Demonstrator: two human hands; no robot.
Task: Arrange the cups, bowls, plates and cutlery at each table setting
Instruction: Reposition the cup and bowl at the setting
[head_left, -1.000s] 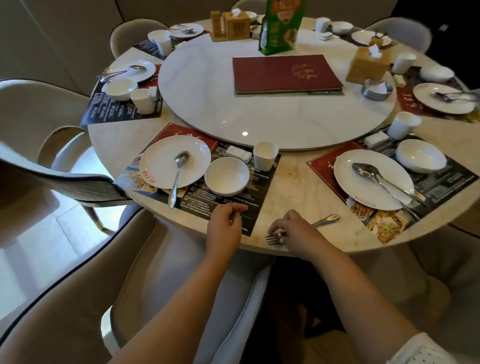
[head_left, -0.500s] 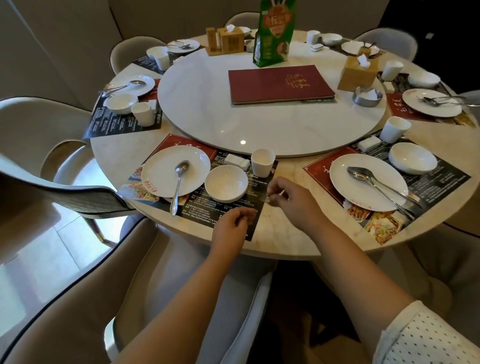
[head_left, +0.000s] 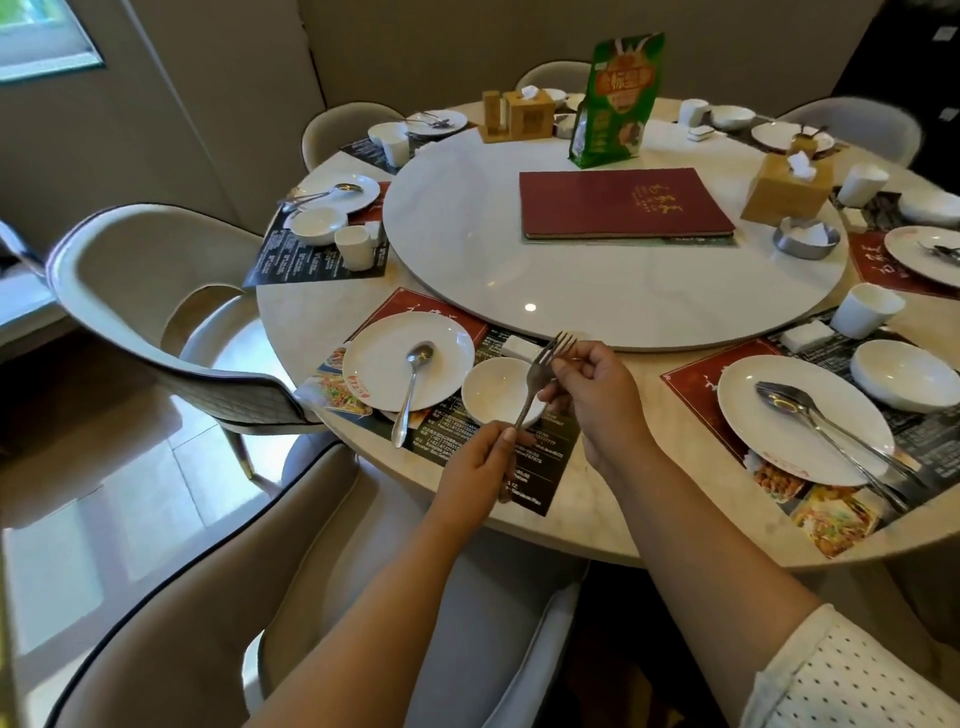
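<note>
Fork between both hands' fingers (raised) —

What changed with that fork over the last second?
The fork left the table edge: the right hand lifted it leftward over the bowl, and the left hand has now taken its handle end too. The plate and spoon stayed put.

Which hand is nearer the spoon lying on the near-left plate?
Left. The left hand sits just right of the spoon handle; the right hand is farther right, beyond the bowl.
</note>
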